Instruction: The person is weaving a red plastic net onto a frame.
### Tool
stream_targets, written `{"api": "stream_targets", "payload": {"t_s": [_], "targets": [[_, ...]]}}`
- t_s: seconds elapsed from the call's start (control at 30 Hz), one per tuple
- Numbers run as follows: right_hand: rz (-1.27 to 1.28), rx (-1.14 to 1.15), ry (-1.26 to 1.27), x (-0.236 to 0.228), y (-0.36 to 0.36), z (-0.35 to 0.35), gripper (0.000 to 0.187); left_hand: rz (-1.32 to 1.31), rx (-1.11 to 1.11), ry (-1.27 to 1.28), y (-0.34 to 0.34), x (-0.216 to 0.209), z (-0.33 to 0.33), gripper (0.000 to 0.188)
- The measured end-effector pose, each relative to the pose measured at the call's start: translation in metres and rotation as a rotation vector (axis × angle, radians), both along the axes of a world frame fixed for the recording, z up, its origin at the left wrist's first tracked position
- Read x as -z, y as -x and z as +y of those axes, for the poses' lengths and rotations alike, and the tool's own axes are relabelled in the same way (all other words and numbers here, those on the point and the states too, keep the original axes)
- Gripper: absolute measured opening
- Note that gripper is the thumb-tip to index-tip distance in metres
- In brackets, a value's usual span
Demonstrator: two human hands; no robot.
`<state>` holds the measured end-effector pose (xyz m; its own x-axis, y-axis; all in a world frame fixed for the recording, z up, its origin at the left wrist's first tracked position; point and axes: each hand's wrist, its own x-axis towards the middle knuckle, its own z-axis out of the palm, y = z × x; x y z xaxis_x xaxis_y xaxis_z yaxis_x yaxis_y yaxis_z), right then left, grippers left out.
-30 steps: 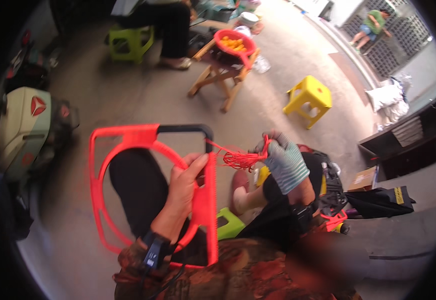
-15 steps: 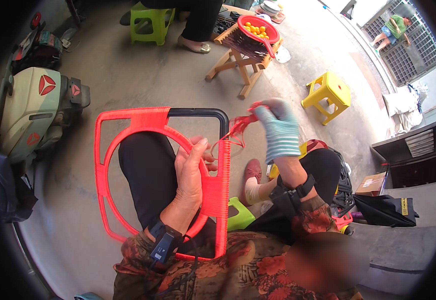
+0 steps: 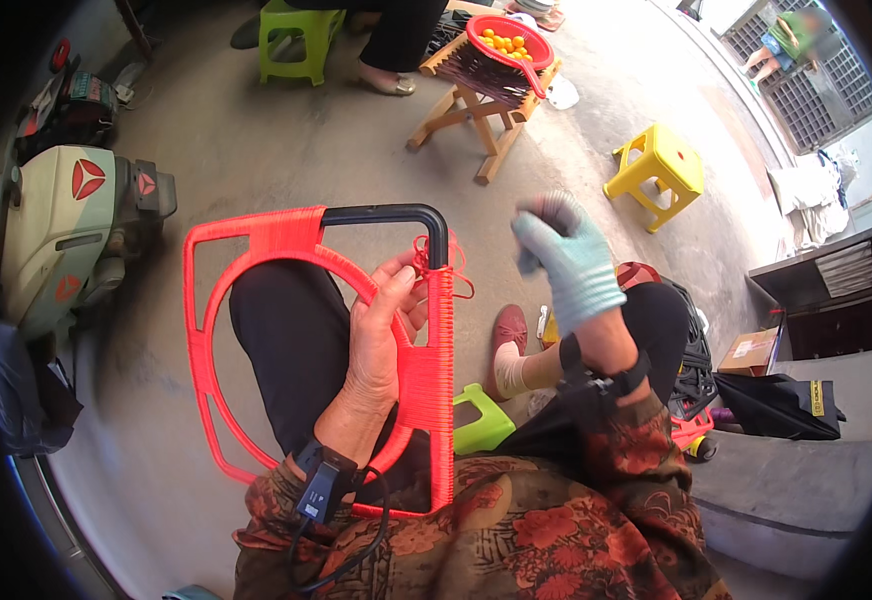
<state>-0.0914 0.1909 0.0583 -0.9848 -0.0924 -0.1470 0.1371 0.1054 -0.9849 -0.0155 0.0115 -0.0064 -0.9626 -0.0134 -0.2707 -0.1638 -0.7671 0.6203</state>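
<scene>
- Floral brown-red sleeves [image 3: 516, 540] at lower edge, black wrist device [image 3: 321, 480] with cable on left wrist, black strap on right wrist.
- Left hand [image 3: 381, 335] bare, fingers curled closed over the right upright of the red frame [image 3: 256, 245]; thumb and fingertips pinch near the top of the wrapped section, next to the cord loops.
- Red frame lies over the lap on black trousers [image 3: 291, 340]; rounded rectangle with a circular ring inside, mostly wrapped in red cord.
- Bare black tube [image 3: 386, 213] shows at top right corner of frame, not yet wrapped.
- Loose red cord [image 3: 441, 262] bunched in loops at the corner just below the black bend, touching frame.
- Right hand [image 3: 566, 260] in pale blue-green glove, raised to the right of frame, apart from it; fingers bent loosely, motion-blurred, cannot tell if it holds any cord.
- Green stool [image 3: 481, 420] under the legs, foot in red shoe [image 3: 509, 330] beside it.
- Black bag [image 3: 781, 400] and cardboard box [image 3: 751, 350] at right.
- Scooter [image 3: 66, 230], pale green, left side.
- Yellow stool [image 3: 661, 165] further out on concrete floor [image 3: 246, 130].
- Wooden folding stand [image 3: 486, 95] far, carrying red basket [image 3: 506, 45] of small orange fruit.
- Green stool [image 3: 296, 35] by another person's legs [image 3: 396, 45] at top.
</scene>
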Motion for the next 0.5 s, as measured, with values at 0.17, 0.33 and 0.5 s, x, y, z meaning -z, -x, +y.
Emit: {"api": "stream_targets", "payload": {"t_s": [0.17,0.33,0.5], "targets": [[-0.355,-0.572,-0.315,0.0,-0.039,-0.004,0.015,0.035,-0.043,-0.015,-0.001,0.0,0.002,0.045],[-0.541,-0.292,0.011,0.046,-0.03,-0.031,0.039,0.061,-0.002,0.072,-0.004,-0.007,0.0,0.045],[-0.567,0.036,0.84,0.057,-0.019,-0.032,0.056,0.107,-0.063,-0.03,-0.007,-0.014,-0.001,0.045]]}}
